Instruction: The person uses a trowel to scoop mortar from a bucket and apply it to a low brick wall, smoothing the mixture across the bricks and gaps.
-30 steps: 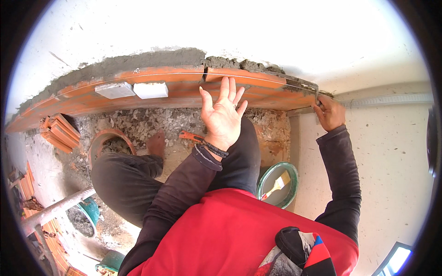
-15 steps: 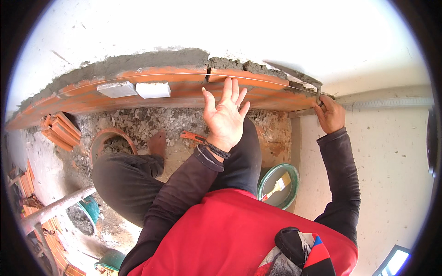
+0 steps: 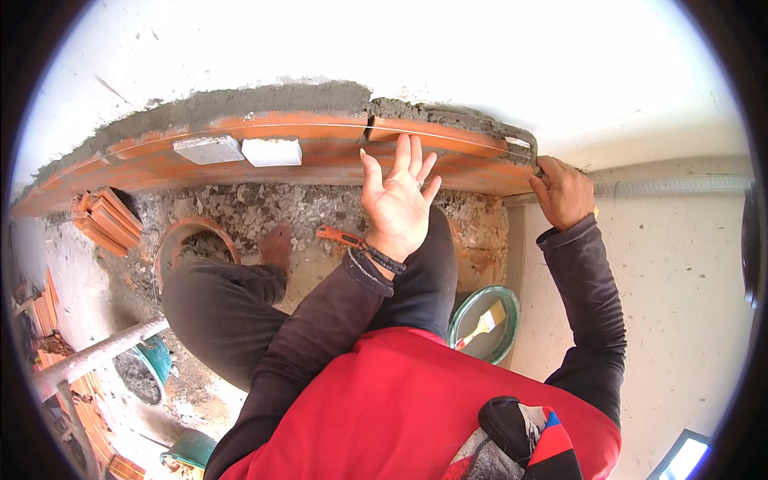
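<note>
Head view: your right hand (image 3: pixel 566 192) clamps its fingers on the long grey metal trowel (image 3: pixel 516 132) atop the low orange brick wall (image 3: pixel 332 156), near its right end; your left hand (image 3: pixel 398 210) spreads its fingers before the wall. Pressing too hard could snag the thin white string (image 3: pixel 320 125).

White wall (image 3: pixel 448 48) up top, super bright, nearly blown out, few dark scuffs on left side. Side wall (image 3: pixel 640 280) on right more of a cream, specked all over, long pale ribbed strip (image 3: pixel 680 186) running along it. Floor (image 3: pixel 228 200) pretty rough tbh: grey-brown, loose chips and rubble. Whitish pole (image 3: pixel 104 352) lower left. Glowing panel (image 3: pixel 686 460) bottom right, window or screen, can't tell.
</note>
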A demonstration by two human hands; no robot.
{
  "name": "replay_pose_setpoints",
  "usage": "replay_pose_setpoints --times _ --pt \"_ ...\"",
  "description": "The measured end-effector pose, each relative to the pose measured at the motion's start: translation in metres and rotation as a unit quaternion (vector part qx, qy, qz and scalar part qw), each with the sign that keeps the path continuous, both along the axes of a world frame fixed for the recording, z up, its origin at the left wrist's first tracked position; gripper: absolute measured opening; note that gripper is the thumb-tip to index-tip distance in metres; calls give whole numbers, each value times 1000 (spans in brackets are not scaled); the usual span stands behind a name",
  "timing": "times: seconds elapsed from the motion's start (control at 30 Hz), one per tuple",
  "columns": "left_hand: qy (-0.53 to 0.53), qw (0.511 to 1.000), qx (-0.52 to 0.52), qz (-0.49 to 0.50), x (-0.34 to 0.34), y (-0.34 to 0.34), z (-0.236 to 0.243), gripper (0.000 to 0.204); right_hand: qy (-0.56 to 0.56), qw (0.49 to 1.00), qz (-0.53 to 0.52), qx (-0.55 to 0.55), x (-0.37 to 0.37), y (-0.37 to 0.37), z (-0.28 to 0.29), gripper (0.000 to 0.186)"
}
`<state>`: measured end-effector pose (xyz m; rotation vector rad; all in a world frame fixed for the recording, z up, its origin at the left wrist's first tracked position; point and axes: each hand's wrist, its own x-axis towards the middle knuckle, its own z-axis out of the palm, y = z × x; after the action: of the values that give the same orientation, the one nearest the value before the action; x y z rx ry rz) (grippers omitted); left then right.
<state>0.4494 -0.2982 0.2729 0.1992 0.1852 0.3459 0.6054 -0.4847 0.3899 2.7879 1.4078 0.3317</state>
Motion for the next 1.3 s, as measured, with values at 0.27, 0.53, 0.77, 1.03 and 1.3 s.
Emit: replay_pose_setpoints --times 0.27,0.53,0.77,1.03,1.3 --pt "0 1000 0 -1 -1 1 0 97 -18 1000 13 19 -8 10 -1 20" --pt "-4 1000 -8 1 -1 0 0 96 -17 1000 13 19 -19 27 3 20" --pt "-5 1000 -12 1 -1 0 1 97 0 999 36 19 -27 46 4 18" --pt "-6 1000 -3 0 -2 1 2 98 -8 999 46 27 -31 55 4 18" --pt "-4 1000 -5 0 -1 0 0 97 6 999 43 31 -40 53 14 21"
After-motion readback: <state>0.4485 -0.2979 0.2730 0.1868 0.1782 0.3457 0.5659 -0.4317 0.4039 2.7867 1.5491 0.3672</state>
